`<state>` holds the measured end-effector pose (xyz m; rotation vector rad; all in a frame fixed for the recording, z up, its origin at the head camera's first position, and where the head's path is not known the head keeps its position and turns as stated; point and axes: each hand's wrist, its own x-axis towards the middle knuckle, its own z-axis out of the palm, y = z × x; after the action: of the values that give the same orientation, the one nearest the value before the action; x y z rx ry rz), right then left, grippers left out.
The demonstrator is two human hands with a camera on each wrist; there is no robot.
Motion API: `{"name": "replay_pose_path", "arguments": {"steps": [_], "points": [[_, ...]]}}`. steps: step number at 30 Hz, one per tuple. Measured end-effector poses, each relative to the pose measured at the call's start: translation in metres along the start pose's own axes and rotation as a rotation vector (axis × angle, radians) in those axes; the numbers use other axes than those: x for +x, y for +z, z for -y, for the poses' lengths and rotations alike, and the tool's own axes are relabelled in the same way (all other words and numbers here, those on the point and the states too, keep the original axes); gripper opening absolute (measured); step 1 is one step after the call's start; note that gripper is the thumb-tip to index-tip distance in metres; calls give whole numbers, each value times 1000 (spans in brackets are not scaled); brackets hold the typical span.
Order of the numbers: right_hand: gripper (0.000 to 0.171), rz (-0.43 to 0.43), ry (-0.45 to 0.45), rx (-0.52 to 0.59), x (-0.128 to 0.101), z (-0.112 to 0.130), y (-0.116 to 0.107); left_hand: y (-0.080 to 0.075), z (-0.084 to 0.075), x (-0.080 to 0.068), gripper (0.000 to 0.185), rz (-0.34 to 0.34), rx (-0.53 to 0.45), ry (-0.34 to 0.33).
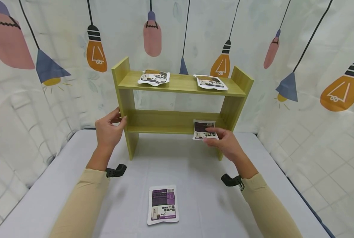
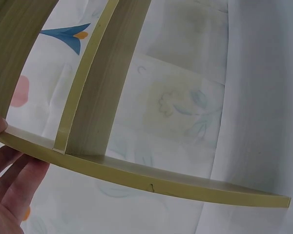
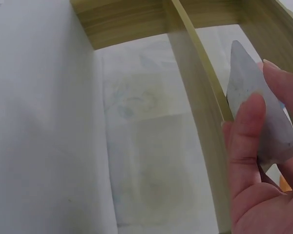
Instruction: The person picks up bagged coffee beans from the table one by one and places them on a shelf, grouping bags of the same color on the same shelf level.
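A yellow-green wooden two-tier shelf (image 1: 168,121) stands on the table. My left hand (image 1: 109,129) grips its left side panel (image 2: 112,176), the thumb on one face and the fingers on the other. At the right end of the lower board, my right hand (image 1: 227,144) pinches a white-edged flat pouch (image 1: 201,127) with a dark printed label. The right wrist view shows the pouch's plain pale face (image 3: 256,105), tilted between thumb and fingers beside the board's edge. On the top board lie two similar pouches, one left (image 1: 154,78) and one right (image 1: 210,82).
Another pouch (image 1: 163,203), with a purple and white label, lies flat on the white-covered table (image 1: 203,198) near the front. Behind the shelf hangs a pale curtain (image 1: 177,39) printed with lamps, which also runs along both sides.
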<state>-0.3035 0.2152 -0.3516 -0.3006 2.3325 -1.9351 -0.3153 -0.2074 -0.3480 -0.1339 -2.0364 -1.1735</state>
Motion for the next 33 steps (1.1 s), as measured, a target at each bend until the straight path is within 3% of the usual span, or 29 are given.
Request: {"name": "replay_pose_path", "arguments": {"steps": [21, 33], "points": [[54, -129, 20, -34, 6, 0, 6, 0, 0, -1, 43, -3, 7, 1], [56, -116, 71, -7, 11, 3, 4, 0, 0, 0, 42, 0, -1, -4]]}}
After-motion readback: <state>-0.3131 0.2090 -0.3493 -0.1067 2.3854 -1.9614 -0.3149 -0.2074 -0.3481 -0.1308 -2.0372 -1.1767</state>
